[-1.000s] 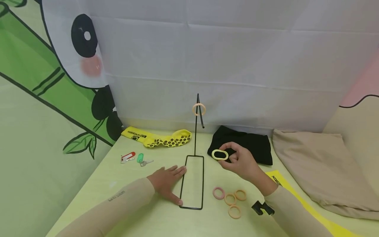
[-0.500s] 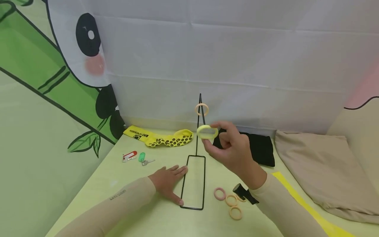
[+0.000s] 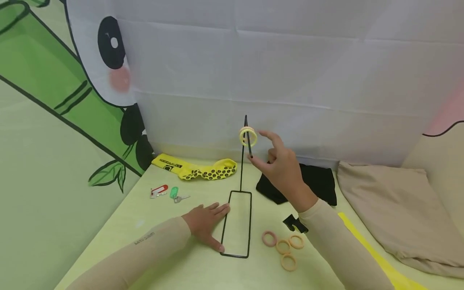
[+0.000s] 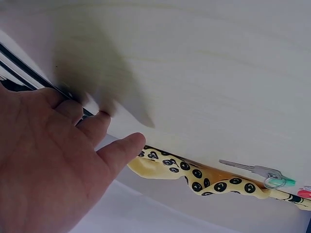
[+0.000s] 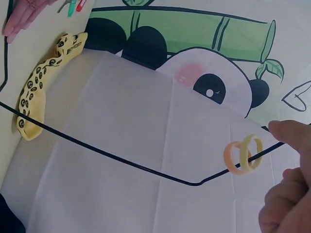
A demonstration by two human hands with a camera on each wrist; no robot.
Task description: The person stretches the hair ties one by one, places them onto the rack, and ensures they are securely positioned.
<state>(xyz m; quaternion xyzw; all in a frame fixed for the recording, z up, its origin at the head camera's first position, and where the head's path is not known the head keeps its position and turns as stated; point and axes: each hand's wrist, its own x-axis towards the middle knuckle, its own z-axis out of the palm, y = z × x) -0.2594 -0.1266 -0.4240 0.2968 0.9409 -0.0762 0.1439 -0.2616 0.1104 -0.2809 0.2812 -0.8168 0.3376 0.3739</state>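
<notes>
A pale yellow, smooth round ring (image 5: 259,154) hangs on the sloping arm of a black metal-wire stand (image 3: 242,169), its hole facing near; the stand's long base runs near to far. To its right, the right hand (image 3: 284,171) has thumb and forefinger spread. The left hand (image 3: 206,224) lies splayed against the base's left side. The right wrist view (unlike the head's) separates a peach-coloured round ring (image 5: 227,156) behind.

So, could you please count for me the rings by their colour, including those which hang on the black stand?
Yellow ring: 1
Pink ring: 1
Orange rings: 4
Total: 6
</notes>
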